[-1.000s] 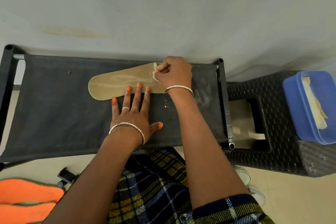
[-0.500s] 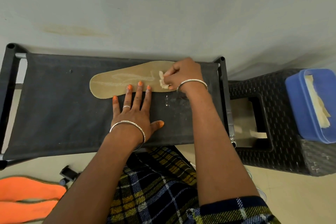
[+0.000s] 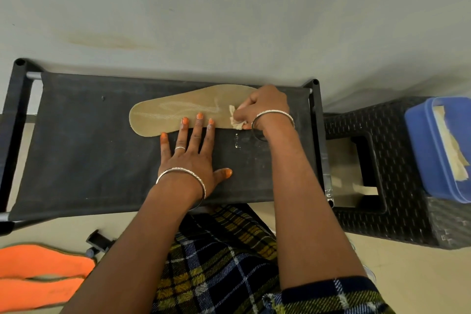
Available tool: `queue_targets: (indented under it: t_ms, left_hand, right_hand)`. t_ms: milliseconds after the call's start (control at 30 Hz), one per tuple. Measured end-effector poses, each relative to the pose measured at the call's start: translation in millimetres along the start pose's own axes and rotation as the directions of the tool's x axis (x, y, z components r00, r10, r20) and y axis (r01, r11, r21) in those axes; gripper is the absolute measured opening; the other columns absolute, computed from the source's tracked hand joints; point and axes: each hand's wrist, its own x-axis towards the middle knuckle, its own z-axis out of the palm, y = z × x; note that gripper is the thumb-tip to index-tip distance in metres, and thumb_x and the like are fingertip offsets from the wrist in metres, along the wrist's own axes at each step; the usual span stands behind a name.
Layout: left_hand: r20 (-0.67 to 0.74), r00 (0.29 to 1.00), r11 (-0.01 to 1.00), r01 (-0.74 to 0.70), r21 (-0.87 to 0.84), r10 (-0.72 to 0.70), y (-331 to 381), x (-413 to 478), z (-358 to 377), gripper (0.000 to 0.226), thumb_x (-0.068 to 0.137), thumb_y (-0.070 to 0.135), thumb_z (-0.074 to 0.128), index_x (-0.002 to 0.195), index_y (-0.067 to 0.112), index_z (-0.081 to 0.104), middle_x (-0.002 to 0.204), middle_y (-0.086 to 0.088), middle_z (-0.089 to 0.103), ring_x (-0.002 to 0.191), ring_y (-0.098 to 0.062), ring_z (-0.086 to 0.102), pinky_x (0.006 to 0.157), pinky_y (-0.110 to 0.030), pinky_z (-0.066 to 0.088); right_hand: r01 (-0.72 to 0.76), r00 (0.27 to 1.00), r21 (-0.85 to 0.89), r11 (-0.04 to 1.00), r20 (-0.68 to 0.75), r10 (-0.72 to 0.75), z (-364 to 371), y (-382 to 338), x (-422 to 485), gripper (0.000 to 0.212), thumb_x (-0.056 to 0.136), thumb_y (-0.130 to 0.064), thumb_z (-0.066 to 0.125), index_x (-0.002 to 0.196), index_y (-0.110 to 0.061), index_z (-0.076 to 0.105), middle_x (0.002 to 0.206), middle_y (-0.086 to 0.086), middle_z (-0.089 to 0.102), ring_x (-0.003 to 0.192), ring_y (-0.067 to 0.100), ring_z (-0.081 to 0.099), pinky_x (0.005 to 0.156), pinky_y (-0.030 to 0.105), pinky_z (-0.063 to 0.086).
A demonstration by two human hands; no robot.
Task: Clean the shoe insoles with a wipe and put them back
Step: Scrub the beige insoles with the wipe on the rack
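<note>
A tan insole [image 3: 168,112] lies flat on the black fabric shelf [image 3: 84,150], toe pointing left, with pale wet streaks on it. My left hand [image 3: 191,153] is spread flat on the shelf, its fingertips pressing the insole's near edge. My right hand [image 3: 262,108] grips a crumpled cream wipe [image 3: 235,116] and holds it against the insole's right end, covering the heel.
A dark woven plastic stool [image 3: 397,158] stands right of the shelf, carrying a blue tub [image 3: 423,150] with cream wipes in it. Two orange insoles [image 3: 38,275] lie on the floor at lower left, near a small black object [image 3: 98,239]. A grey wall runs behind.
My right hand has slid the wipe from the insole's far edge toward its near edge at the heel end. My left hand has stayed in place.
</note>
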Motion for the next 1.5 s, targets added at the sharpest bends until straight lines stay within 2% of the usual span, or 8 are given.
queue_targets:
  t_ms: [133, 333, 567, 800, 1000, 1233, 1367, 1500]
  left_hand:
    - [0.0, 1.0, 1.0, -0.001, 0.002, 0.001, 0.1, 0.1, -0.1, 0.101, 0.092, 0.073, 0.031, 0.145, 0.025, -0.04, 0.151, 0.001, -0.046, 0.143, -0.027, -0.036, 0.118, -0.059, -0.011]
    - [-0.011, 1.0, 1.0, 0.003, 0.003, -0.003, 0.7, -0.4, 1.3, 0.1, 0.092, 0.073, 0.03, 0.145, 0.024, -0.039, 0.151, 0.001, -0.046, 0.142, -0.027, -0.037, 0.118, -0.059, -0.011]
    - [-0.005, 1.0, 1.0, -0.011, -0.01, 0.011, -2.0, -0.2, -0.8, 0.101, 0.093, 0.071, 0.033, 0.145, 0.023, -0.039, 0.151, 0.002, -0.045, 0.143, -0.025, -0.034, 0.12, -0.057, -0.008]
    - [-0.021, 1.0, 1.0, -0.016, -0.012, 0.016, -2.6, -1.1, 0.6, 0.099, 0.094, 0.07, 0.032, 0.147, 0.021, -0.036, 0.153, 0.004, -0.042, 0.145, -0.023, -0.033, 0.12, -0.056, -0.007]
    - [-0.031, 0.999, 1.0, -0.011, -0.004, 0.011, -2.1, -3.6, 2.3, 0.1, 0.094, 0.07, 0.032, 0.145, 0.022, -0.039, 0.153, 0.004, -0.043, 0.145, -0.021, -0.032, 0.12, -0.056, -0.006]
    - [-0.017, 1.0, 1.0, 0.002, -0.004, -0.002, -3.1, -2.3, 2.8, 0.099, 0.094, 0.071, 0.03, 0.146, 0.02, -0.037, 0.154, 0.002, -0.042, 0.144, -0.021, -0.033, 0.12, -0.057, -0.006]
    - [-0.037, 0.999, 1.0, 0.002, -0.016, -0.003, -2.7, -2.1, 5.5, 0.1, 0.093, 0.071, 0.031, 0.145, 0.022, -0.039, 0.153, 0.002, -0.042, 0.145, -0.021, -0.032, 0.12, -0.057, -0.006]
    - [-0.031, 1.0, 1.0, 0.001, -0.018, -0.001, -2.3, -2.0, 5.2, 0.1, 0.094, 0.07, 0.031, 0.144, 0.022, -0.04, 0.153, 0.002, -0.043, 0.144, -0.021, -0.033, 0.12, -0.057, -0.005]
  right_hand:
    - [0.016, 0.99, -0.11, 0.994, -0.138, -0.031, 0.8, 1.1, -0.1, 0.036, 0.061, -0.025, 0.079, 0.094, -0.016, 0.072, 0.1, 0.004, 0.072, 0.096, 0.024, 0.068, 0.084, 0.033, 0.057]
    - [0.267, 0.963, -0.056, 0.962, 0.052, -0.264, 8.2, -10.3, -12.3, 0.011, 0.063, -0.009, 0.079, 0.064, -0.019, 0.074, 0.07, -0.007, 0.073, 0.067, 0.016, 0.071, 0.073, 0.037, 0.061]
    - [0.39, 0.875, 0.074, 0.918, -0.342, -0.344, 21.5, -11.5, -5.9, 0.011, 0.072, -0.011, 0.081, 0.072, -0.021, 0.075, 0.074, -0.006, 0.073, 0.069, 0.013, 0.069, 0.072, 0.035, 0.059]
    - [0.344, 0.939, -0.163, 0.925, 0.046, -0.341, 10.3, -15.1, -8.5, 0.006, 0.072, -0.012, 0.078, 0.076, -0.017, 0.08, 0.078, 0.001, 0.075, 0.076, 0.019, 0.071, 0.076, 0.031, 0.059]
    - [0.423, 0.862, 0.081, 0.903, -0.344, -0.372, 21.4, -13.4, -2.9, 0.009, 0.072, -0.013, 0.083, 0.074, -0.02, 0.077, 0.076, -0.006, 0.074, 0.074, 0.017, 0.069, 0.075, 0.037, 0.058]
    - [0.314, 0.946, -0.024, 0.949, 0.096, -0.31, 8.8, -13.4, -9.6, 0.01, 0.067, -0.009, 0.083, 0.072, -0.017, 0.079, 0.073, 0.0, 0.075, 0.068, 0.017, 0.071, 0.077, 0.036, 0.06]
    - [0.384, 0.885, 0.069, 0.921, -0.311, -0.346, 19.8, -10.3, -1.1, 0.01, 0.071, -0.014, 0.081, 0.072, -0.022, 0.077, 0.075, -0.006, 0.074, 0.072, 0.014, 0.07, 0.074, 0.033, 0.058]
    - [0.372, 0.897, 0.074, 0.925, -0.285, -0.338, 19.7, -11.4, 0.7, 0.008, 0.072, -0.018, 0.084, 0.071, -0.023, 0.077, 0.074, -0.007, 0.073, 0.076, 0.016, 0.07, 0.076, 0.033, 0.058]
